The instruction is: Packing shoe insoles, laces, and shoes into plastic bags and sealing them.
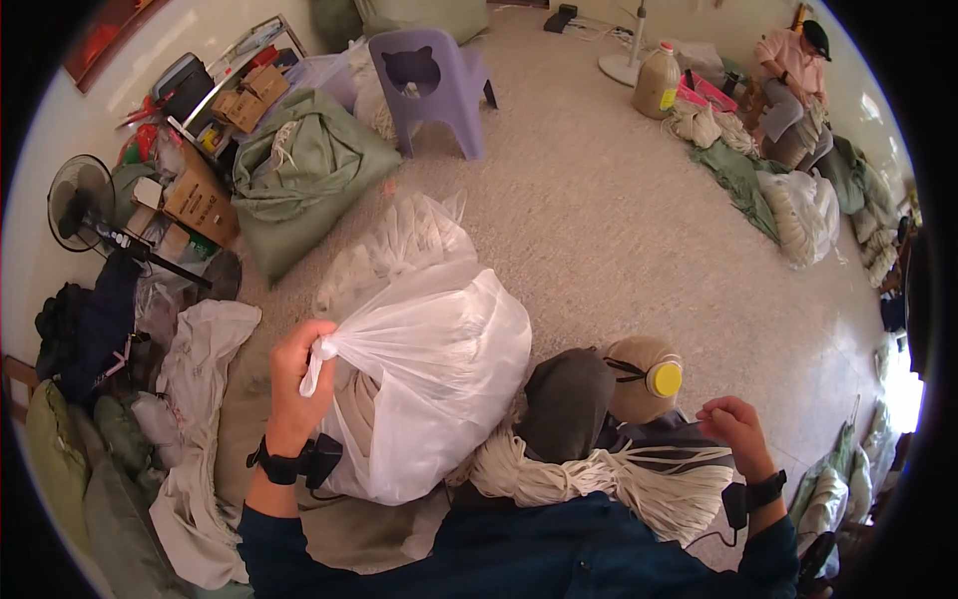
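My left hand [299, 374] is closed round the twisted, knotted neck of a white plastic bag [439, 369]. The bag is bulky and thin-walled, and it rests in front of my lap. Across my lap lies a bundle of pale cords [599, 474], gathered tight near its middle and fanned out at the right end. Just above that fanned end is my right hand [736, 429], its fingers loosely curled and apart, with nothing visible in them. My dark-trousered knee [569, 399] shows between the bag and a brown jug with a yellow cap [644, 379].
Behind the white bag sits a clear bag of pale material [409, 240]. Farther off stand a green sack [309, 180] and a purple plastic chair [429, 95]. A fan [85, 205] and cardboard boxes [200, 200] are at left. A person [793, 85] sits far right among bundles.
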A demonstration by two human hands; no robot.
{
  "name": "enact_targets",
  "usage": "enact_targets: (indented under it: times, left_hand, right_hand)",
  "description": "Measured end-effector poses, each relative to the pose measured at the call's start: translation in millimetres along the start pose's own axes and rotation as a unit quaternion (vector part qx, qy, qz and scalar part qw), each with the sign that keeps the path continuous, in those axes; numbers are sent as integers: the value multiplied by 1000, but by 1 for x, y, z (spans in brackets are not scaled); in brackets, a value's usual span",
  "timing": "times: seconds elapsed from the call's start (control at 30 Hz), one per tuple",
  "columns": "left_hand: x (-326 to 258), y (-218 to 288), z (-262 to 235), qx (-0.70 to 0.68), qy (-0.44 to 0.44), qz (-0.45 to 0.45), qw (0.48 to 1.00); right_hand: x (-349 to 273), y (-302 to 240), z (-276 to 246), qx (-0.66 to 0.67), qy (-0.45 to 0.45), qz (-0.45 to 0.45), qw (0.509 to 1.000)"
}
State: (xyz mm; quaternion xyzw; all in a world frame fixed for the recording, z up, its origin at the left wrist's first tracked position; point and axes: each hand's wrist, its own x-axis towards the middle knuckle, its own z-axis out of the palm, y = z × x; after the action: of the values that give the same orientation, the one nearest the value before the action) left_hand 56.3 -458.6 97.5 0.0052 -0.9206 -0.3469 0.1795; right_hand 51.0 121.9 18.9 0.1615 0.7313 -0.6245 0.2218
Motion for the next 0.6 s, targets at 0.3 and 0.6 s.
enact_targets:
  times: [0.3,0.6]
  left_hand:
    - [97,-76,-53,86,60,103,989]
    - [205,-131,-122,251,134,261,922]
  right_hand:
    - [39,-18,29,-39,-63,71,995]
    - [42,-7,34,-58,-74,102,990]
